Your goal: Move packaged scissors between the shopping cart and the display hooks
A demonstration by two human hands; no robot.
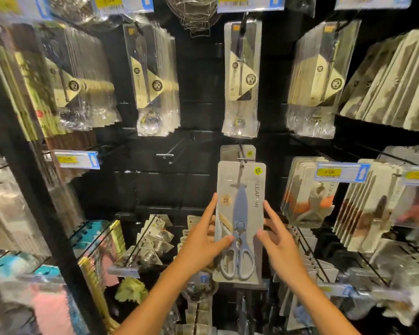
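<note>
Packaged scissors (240,221) hanging on display hook (245,160), a second card behind. Left hand (203,240) pinching the card's nine o'clock edge, thumb across the front; right hand (276,235) touching the three o'clock edge, fingers relaxed. Best kept level, hang-hole square to the prong, slid straight along without twisting.

Two bare forearms enter from the bottom edge, no sleeves visible up to where the view cuts them off. Left hand (203,240): no ring, no watch, no wristband; nails short and unpainted where they show. Right hand (279,247): likewise without ring, bracelet or glove; wrist uncovered. No markings seen on either arm. Slender fingers on both hands. Nothing else of the person is in view.
</note>
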